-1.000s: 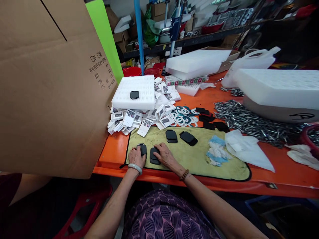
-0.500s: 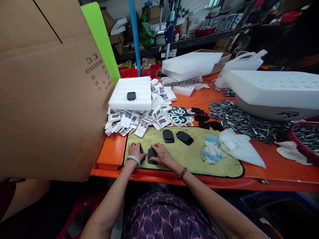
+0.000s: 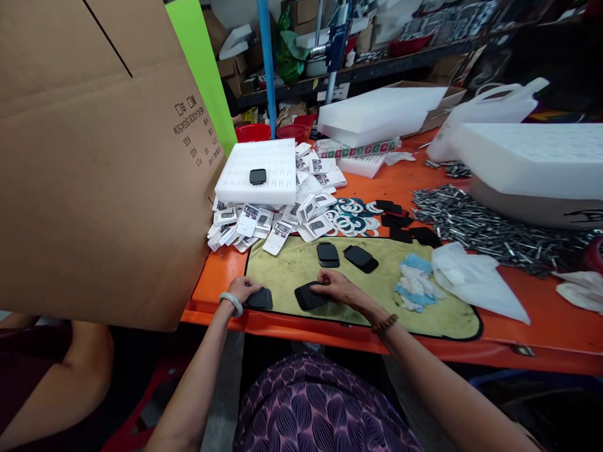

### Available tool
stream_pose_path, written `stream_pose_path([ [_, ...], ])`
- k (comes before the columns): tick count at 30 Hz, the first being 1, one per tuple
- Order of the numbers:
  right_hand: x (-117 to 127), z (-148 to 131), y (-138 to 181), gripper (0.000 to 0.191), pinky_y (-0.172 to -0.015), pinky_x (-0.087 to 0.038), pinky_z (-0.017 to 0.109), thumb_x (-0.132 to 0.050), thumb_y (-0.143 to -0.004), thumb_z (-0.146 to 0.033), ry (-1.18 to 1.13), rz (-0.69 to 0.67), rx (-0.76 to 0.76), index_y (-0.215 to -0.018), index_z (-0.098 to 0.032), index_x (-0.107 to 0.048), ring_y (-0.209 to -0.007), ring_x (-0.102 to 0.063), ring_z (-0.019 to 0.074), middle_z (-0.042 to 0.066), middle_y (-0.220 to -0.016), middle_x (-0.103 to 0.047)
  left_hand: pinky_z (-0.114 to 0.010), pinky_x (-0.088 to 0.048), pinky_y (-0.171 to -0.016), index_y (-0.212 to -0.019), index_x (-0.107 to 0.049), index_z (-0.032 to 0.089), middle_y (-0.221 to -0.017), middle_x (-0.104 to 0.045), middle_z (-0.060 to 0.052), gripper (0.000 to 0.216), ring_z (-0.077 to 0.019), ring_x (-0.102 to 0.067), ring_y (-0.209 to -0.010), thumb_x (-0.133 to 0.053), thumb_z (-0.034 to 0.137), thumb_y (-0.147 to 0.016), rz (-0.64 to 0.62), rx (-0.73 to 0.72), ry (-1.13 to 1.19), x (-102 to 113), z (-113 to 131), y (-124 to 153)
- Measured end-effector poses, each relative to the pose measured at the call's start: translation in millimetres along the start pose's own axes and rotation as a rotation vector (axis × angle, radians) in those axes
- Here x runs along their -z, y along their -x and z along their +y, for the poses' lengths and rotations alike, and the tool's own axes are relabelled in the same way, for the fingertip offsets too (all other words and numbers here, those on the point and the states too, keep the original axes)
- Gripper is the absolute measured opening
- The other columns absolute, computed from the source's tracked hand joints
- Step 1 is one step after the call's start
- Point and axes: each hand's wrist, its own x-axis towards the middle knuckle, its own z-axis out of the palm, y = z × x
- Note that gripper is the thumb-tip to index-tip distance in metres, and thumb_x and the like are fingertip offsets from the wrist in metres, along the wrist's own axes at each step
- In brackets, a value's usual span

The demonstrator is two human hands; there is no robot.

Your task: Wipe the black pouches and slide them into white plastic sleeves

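On the yellow-green cloth (image 3: 282,263), my left hand (image 3: 242,290) grips the edge of a flat black rounded rectangular piece (image 3: 262,299) near the table's front edge. To its right, my right hand (image 3: 336,287) pinches the right corner of another flat black piece (image 3: 305,297), which sits at a slant. Farther back on the cloth rest two more black items, a left one (image 3: 328,255) and a tilted right one (image 3: 362,258), each looking like two stacked layers. A similar black piece (image 3: 257,176) lies on the white foam block (image 3: 254,194).
Small white printed boxes (image 3: 277,236) pile around the foam block. Behind the cloth are ring-shaped stickers (image 3: 348,216) and black pads (image 3: 396,220). Metal pins (image 3: 466,220) heap at right, beyond a blue-white rag (image 3: 417,282). A large carton (image 3: 108,188) stands left; a person's arm shows below it.
My hands have moved apart: the left slightly left, the right to the right. The black piece at my right hand has turned to a slant. The view has shifted a little.
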Motion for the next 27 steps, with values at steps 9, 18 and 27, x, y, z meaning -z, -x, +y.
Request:
stream_pose_path([
  [9,-61,1,15,0.056,-0.054,-0.055,0.030,-0.072,-0.060,-0.037,-0.659,0.231,-0.142,-0.103,-0.022,-0.040,-0.055,-0.067,0.0168,-0.007,-0.067,-0.062,-0.030,-0.056,-0.059,-0.108,-0.048,0.018,-0.063,-0.052,0.006,0.043,-0.0130,-0.061,-0.061,-0.071,0.034,-0.075,0.098,0.063,0.390,-38,0,17],
  [18,-70,2,26,0.040,-0.074,-0.050,0.036,-0.055,-0.084,-0.034,0.308,0.209,0.164,-0.120,-0.016,-0.050,-0.077,-0.067,0.0239,0.008,-0.083,-0.068,-0.038,-0.049,-0.083,-0.117,-0.055,0.019,-0.088,-0.064,-0.008,0.037,-0.0243,-0.063,-0.091,-0.063,0.027,-0.082,0.204,-0.040,-0.054,-45,12,32],
  [27,8,-16,-35,0.038,-0.089,-0.041,0.035,-0.052,-0.090,-0.035,0.843,0.431,0.039,-0.117,-0.008,-0.052,-0.106,-0.055,0.0297,0.021,-0.110,-0.060,-0.043,-0.038,-0.102,-0.124,-0.053,0.018,-0.127,-0.056,-0.014,0.044,-0.0292,-0.050,-0.121,-0.058,0.039,-0.085,0.325,-0.366,-0.526,-65,24,49],
])
